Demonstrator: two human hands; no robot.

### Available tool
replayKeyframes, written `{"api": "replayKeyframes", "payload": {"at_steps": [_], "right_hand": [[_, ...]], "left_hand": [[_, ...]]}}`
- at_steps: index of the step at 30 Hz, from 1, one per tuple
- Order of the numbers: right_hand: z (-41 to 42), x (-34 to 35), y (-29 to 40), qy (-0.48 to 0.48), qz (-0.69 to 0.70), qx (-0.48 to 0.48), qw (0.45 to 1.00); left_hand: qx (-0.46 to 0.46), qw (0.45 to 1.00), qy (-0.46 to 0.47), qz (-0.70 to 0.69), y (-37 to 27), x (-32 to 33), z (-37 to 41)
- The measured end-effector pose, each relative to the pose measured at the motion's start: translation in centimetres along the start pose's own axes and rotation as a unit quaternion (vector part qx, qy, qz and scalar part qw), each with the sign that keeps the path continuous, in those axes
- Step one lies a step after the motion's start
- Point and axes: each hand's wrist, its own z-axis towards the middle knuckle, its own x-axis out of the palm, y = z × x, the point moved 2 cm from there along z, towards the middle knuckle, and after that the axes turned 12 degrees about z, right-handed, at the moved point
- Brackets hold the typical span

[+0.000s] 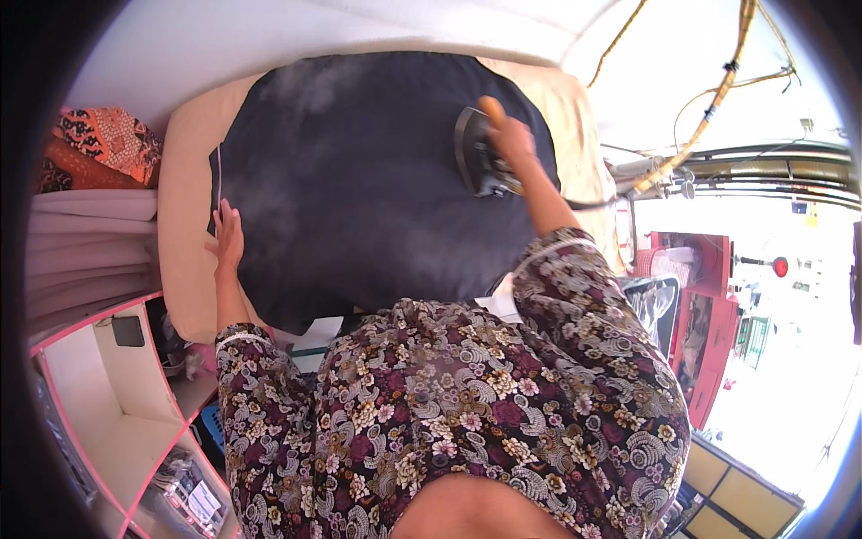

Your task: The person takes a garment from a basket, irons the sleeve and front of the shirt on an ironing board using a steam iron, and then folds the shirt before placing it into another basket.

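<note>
A dark navy cloth (363, 175) lies spread over a beige padded ironing surface (185, 182). On its right part stands a steam iron (477, 151) with an orange-brown handle, its soleplate side towards the cloth. My right hand (513, 143) grips that handle. A dark cord or hose runs from the iron's rear to the right. My left hand (229, 236) rests on the cloth's left edge, beside a pale strip there, fingers extended and somewhat apart. Whitish steam hangs over the cloth at the upper left and lower middle.
Batik-patterned fabric (108, 145) and a pinkish curtain (91, 236) border the left side. Below them is a pink-edged shelf (108, 404) with packaged goods (185, 495). Yellow-wrapped cables (717, 108) hang at the right, above a red cabinet (714, 350).
</note>
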Motion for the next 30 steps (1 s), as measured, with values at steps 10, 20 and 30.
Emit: {"api": "replayKeyframes", "payload": {"at_steps": [10,20,30], "right_hand": [[-0.6,-7.7,-6.6,0.093,0.007,-0.117,0.989],[-1.8,4.7,23.3,0.160,-0.141,-0.383,0.899],[3.7,2.3,26.5,0.064,-0.069,-0.278,0.956]], "left_hand": [[0.035,0.951,-0.273,0.140,-2.2,-3.6,0.7],[-0.041,0.986,-0.055,0.150,-12.0,-12.3,5.4],[-0.046,0.988,-0.058,0.139,-14.4,-14.3,4.7]]}}
